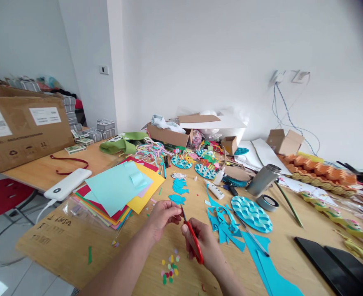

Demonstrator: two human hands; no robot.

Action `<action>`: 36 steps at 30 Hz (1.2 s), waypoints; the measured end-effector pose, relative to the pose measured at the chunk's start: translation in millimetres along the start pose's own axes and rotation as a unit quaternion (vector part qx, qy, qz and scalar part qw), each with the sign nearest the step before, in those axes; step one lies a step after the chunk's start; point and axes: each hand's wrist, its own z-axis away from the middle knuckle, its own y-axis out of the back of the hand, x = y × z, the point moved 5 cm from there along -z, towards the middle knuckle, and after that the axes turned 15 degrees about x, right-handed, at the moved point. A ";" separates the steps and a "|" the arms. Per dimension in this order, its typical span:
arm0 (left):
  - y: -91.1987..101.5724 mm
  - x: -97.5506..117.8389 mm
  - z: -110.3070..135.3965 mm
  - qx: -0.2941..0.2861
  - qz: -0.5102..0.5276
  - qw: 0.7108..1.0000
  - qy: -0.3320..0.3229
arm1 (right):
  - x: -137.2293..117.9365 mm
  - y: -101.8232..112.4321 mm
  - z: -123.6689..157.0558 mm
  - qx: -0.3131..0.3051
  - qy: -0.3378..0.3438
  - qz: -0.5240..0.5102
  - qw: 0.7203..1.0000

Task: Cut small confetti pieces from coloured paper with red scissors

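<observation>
Red-handled scissors [195, 241] over the surface [64, 246], right hand [204, 237] gripping the handles, left hand [162, 218] curled near the blade tips, can't tell on what; likely light, stiff, so hold by loops.

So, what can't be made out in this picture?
All in the head view:
Left hand: whether it pinches anything is hidden by its own fingers.
Red scissors: handles partly covered by the right hand.
Large cardboard box: cut off by the left edge.
White labels: print too small to read.
Blue sheet: cut by bottom edge.
</observation>
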 end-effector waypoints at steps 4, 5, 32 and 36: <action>-0.9 -0.4 0.5 -0.007 -0.007 1.000 0.000 | -0.1 0.3 -0.8 0.007 0.001 0.000 1.000; -0.8 -0.4 0.3 -0.005 -0.007 1.000 0.000 | -0.3 0.3 -0.9 0.007 0.002 0.000 1.000; -1.3 2.5 1.8 0.001 0.000 1.000 -0.006 | 0.4 0.5 -0.3 0.005 -0.002 0.003 1.000; -1.7 1.3 1.5 -0.009 -0.003 1.000 -0.006 | 0.2 1.1 0.2 0.008 -0.005 0.002 1.000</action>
